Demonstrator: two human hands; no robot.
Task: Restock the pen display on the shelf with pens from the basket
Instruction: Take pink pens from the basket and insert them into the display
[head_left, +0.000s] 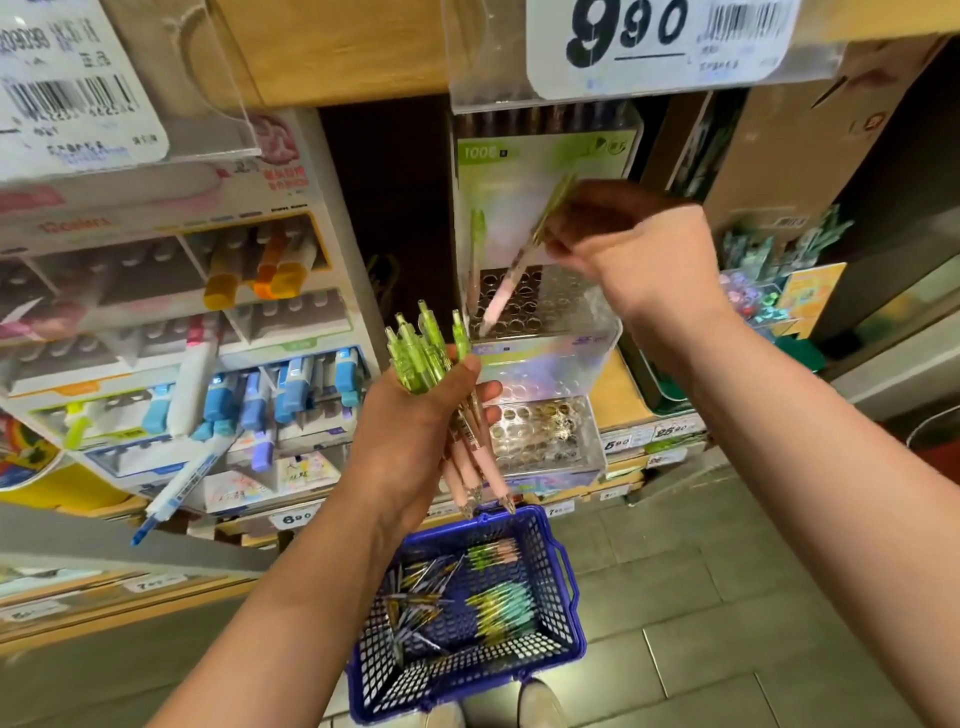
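My left hand (415, 431) grips a bunch of pens (441, 379) with green clicker tops and pink barrels, tips pointing down. My right hand (618, 244) pinches the green top of a single pink pen (506, 283), slanted, its tip at a hole in the clear pen display (550, 332) on the shelf. One pen (475, 260) of the same kind stands upright in the display's left side. Below, a blue basket (563, 587) on the floor holds several loose pens (498, 603).
A second perforated clear holder (540, 431) sits lower on the shelf. To the left, a marker display (208, 332) carries blue, orange and yellow markers. A big price tag reading 990 (639, 47) hangs overhead. My shoes (540, 706) stand by the basket on the tiled floor.
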